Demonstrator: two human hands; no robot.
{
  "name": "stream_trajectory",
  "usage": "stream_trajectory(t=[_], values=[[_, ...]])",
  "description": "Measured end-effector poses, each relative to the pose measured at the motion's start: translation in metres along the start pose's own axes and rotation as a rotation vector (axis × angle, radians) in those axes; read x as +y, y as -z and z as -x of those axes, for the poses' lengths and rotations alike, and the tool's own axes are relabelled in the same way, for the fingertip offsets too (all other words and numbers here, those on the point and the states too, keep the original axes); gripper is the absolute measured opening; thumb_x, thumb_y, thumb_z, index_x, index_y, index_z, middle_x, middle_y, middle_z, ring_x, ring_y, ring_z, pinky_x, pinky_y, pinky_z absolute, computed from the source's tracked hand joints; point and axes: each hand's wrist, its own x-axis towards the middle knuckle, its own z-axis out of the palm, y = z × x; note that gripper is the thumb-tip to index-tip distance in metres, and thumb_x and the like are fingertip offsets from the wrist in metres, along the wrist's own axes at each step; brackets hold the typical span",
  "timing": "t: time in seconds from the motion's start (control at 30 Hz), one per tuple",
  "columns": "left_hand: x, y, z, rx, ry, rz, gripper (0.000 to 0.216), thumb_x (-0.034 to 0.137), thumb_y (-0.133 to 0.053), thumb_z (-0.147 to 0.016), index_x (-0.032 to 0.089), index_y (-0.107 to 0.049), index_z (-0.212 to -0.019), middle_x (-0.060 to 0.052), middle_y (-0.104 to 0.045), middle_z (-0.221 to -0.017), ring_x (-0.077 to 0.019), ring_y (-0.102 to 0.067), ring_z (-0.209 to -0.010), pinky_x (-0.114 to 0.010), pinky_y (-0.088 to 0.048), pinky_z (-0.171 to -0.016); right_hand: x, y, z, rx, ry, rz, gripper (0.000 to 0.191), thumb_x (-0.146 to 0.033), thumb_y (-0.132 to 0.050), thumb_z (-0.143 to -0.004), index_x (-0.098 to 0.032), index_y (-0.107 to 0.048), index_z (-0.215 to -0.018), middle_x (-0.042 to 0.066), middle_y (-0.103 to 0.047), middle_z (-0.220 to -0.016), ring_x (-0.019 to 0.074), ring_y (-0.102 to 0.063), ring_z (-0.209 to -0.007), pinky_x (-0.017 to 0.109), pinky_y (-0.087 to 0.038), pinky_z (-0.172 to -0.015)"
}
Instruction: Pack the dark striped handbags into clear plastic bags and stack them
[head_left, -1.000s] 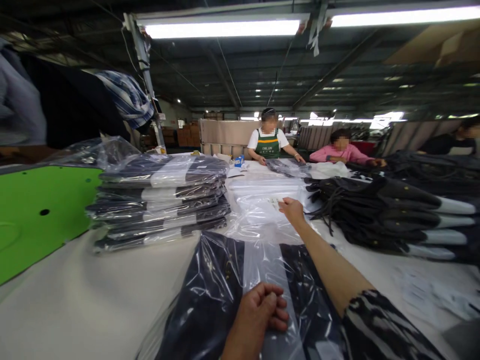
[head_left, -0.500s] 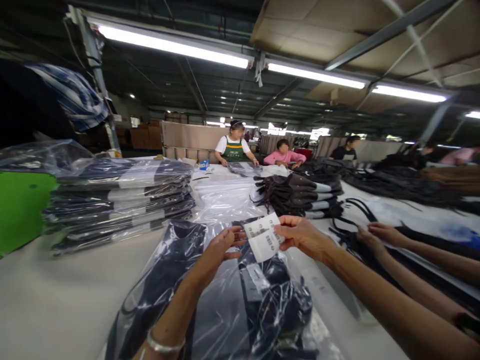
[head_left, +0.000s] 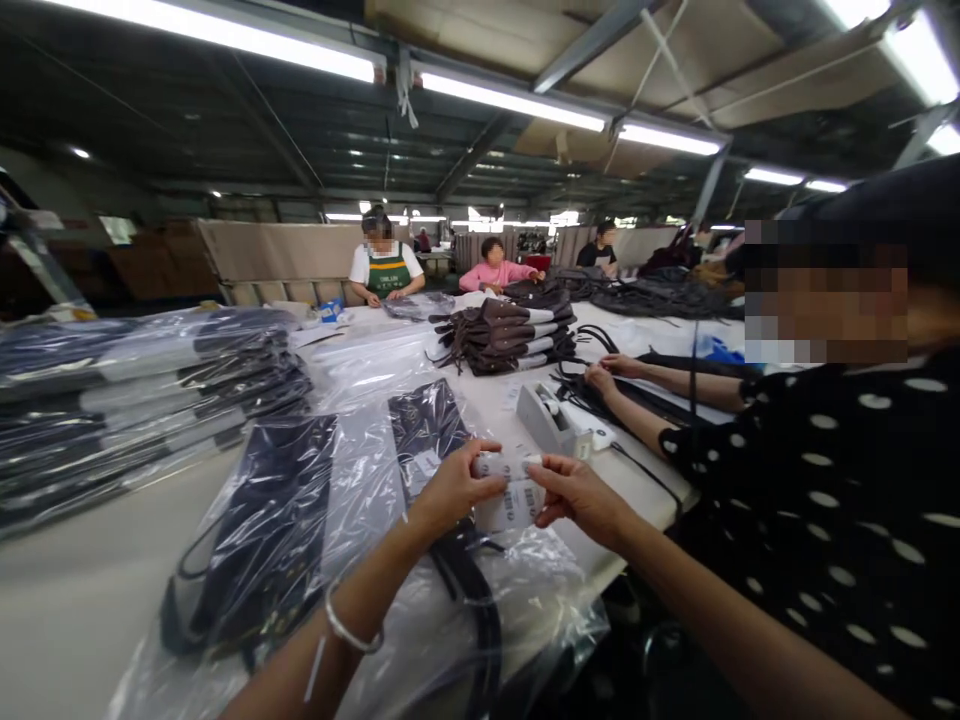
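My left hand (head_left: 457, 487) and my right hand (head_left: 574, 492) meet over the table, both pinching a small white label sheet (head_left: 510, 495) with printed barcodes. My left wrist wears a silver bangle (head_left: 346, 630). Under my hands lies a dark garment in a clear plastic bag (head_left: 315, 540), its black cords trailing toward the table's near edge. Another bagged dark piece (head_left: 427, 430) lies just beyond my left hand.
A stack of bagged dark garments (head_left: 150, 390) stands at left. A grey tape dispenser (head_left: 546, 415) sits past my right hand. A co-worker in a dotted top (head_left: 840, 500) reaches in from the right. A pile of unbagged dark garments (head_left: 510, 335) lies mid-table; more people work at the far end.
My view has swung right, bringing the co-worker in the dotted top into sight. My hands drew closer together, and both now pinch the label sheet that my right hand fetched from across the table.
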Motion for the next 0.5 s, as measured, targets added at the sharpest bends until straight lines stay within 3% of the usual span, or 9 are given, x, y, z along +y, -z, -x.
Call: stream_trajectory(t=[0.1,0.17,0.2,0.27,0.33,0.4,0.5], values=[[0.008,-0.019,-0.006,-0.006,-0.112,-0.129,0.05,0.029,-0.069,-0.074,0.017,-0.065,-0.123,-0.009,-0.067,-0.107,-0.0223,-0.062,-0.095,-0.031,-0.047,-0.084,0.001,0.02,0.008,0.037,0.022,0.098,0.048,-0.054,-0.083,-0.065,-0.013,-0.067,-0.083,-0.003,-0.063,-0.064,0.009,-0.059,-0.052,0.022,-0.057,-0.05],[0.015,-0.031,-0.012,-0.029,-0.2,-0.238,0.031,0.029,-0.068,-0.075,0.018,-0.073,-0.103,-0.011,-0.065,-0.114,-0.025,-0.058,-0.108,-0.033,-0.042,-0.095,0.0,0.031,0.011,0.039,0.034,0.141,0.048,-0.052,-0.085,-0.061,-0.012,-0.068,-0.08,-0.002,-0.064,-0.068,0.01,-0.061,-0.055,0.021,-0.057,-0.05],[0.018,-0.038,-0.016,-0.059,-0.21,-0.285,0.021,0.029,-0.066,-0.076,0.018,-0.075,-0.092,-0.009,-0.067,-0.108,-0.0242,-0.059,-0.104,-0.032,-0.042,-0.094,0.0,0.037,0.011,0.038,0.038,0.155,0.047,-0.052,-0.085,-0.06,-0.012,-0.069,-0.079,-0.002,-0.064,-0.068,0.0102,-0.061,-0.056,0.021,-0.056,-0.05],[0.021,-0.05,-0.024,-0.128,-0.14,-0.34,0.014,0.028,-0.062,-0.078,0.017,-0.07,-0.074,-0.003,-0.066,-0.082,-0.0189,-0.06,-0.082,-0.028,-0.044,-0.079,0.001,0.049,0.012,0.042,0.04,0.183,0.046,-0.052,-0.084,-0.06,-0.012,-0.07,-0.078,-0.002,-0.063,-0.066,0.0094,-0.059,-0.054,0.02,-0.054,-0.047],[0.019,-0.063,-0.033,-0.145,-0.018,-0.343,0.017,0.026,-0.059,-0.077,0.017,-0.063,-0.064,0.002,-0.056,-0.062,-0.0135,-0.052,-0.063,-0.024,-0.039,-0.061,0.003,0.065,0.012,0.048,0.026,0.216,0.045,-0.052,-0.082,-0.061,-0.012,-0.071,-0.079,-0.002,-0.063,-0.066,0.0079,-0.055,-0.05,0.02,-0.05,-0.045],[0.014,-0.076,-0.042,-0.119,0.078,-0.32,0.016,0.023,-0.058,-0.077,0.016,-0.057,-0.062,0.004,-0.05,-0.057,-0.0106,-0.048,-0.055,-0.021,-0.034,-0.052,0.008,0.083,0.011,0.07,0.013,0.261,0.044,-0.051,-0.08,-0.063,-0.013,-0.072,-0.083,-0.003,-0.063,-0.068,0.0069,-0.052,-0.048,0.019,-0.046,-0.043],[0.003,-0.092,-0.055,-0.074,0.176,-0.288,0.011,0.02,-0.05,-0.082,0.016,-0.057,-0.075,0.004,-0.054,-0.06,-0.01,-0.051,-0.047,-0.02,-0.036,-0.045,0.013,0.115,0.006,0.187,0.015,0.433,0.04,-0.049,-0.074,-0.069,-0.014,-0.072,-0.087,-0.003,-0.061,-0.065,0.0075,-0.048,-0.048,0.019,-0.037,-0.041]])
